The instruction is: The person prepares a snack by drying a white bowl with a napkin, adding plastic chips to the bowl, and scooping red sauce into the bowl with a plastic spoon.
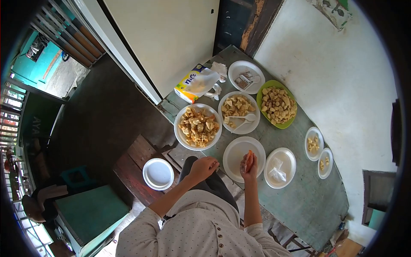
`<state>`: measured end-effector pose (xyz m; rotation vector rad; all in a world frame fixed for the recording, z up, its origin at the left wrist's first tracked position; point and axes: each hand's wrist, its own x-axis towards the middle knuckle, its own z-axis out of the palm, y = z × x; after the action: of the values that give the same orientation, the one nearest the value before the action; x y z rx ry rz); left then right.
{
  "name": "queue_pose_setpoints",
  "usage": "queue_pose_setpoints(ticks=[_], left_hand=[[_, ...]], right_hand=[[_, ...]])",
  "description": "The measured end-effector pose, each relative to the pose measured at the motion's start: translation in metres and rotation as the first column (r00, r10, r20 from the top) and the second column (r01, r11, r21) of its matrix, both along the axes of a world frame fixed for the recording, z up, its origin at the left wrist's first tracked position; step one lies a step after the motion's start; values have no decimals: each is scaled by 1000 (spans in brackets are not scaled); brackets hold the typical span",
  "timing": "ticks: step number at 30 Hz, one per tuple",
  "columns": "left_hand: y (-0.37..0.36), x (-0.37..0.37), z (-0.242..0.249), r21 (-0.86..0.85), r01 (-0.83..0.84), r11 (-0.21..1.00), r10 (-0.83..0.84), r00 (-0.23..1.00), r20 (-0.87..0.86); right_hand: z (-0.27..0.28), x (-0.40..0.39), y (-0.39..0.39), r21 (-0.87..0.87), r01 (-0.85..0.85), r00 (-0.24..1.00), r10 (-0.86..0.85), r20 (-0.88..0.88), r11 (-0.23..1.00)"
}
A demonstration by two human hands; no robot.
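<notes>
My right hand [249, 167] is closed around a small orange-red thing [249, 156], over the right part of a white plate [233, 149]. What exactly it is cannot be made out. My left hand [204, 168] hovers just left of that plate, above my lap, with its fingers curled in; whatever they may hold is hidden. Beyond it stands a white bowl [177, 133] heaped with golden fried, folded pieces [199, 127]. Right of my right hand is another white bowl [292, 169] with a clear plastic bag [278, 172] in it.
Further back are a white plate [222, 121] with fried pieces and white spoons, a green plate [287, 125] of tofu-like chunks, a bowl [231, 70] with small packets, and a tissue pack [196, 83]. Two small dishes [320, 138] line the wall. An unfilled bowl [158, 174] sits on the bench.
</notes>
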<state>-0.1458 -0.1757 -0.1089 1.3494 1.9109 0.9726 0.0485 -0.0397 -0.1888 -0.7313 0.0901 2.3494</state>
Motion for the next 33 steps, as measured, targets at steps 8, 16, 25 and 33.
queue_pose_setpoints(ticks=[8,16,25,33], left_hand=[[2,0,-28,-96,-12,995,7,999,-50],[44,5,-80,-124,-56,991,62,997,44],[66,14,-106,-33,-37,999,42,987,153],[50,10,-109,-131,-79,988,118,938,326]], right_hand=[[13,4,-6,8,-32,979,33,-200,999],[36,27,-23,57,118,988,-111,-107,991],[40,48,-42,124,6,951,-44,306,992],[54,30,-25,335,-129,815,-93,572,933]])
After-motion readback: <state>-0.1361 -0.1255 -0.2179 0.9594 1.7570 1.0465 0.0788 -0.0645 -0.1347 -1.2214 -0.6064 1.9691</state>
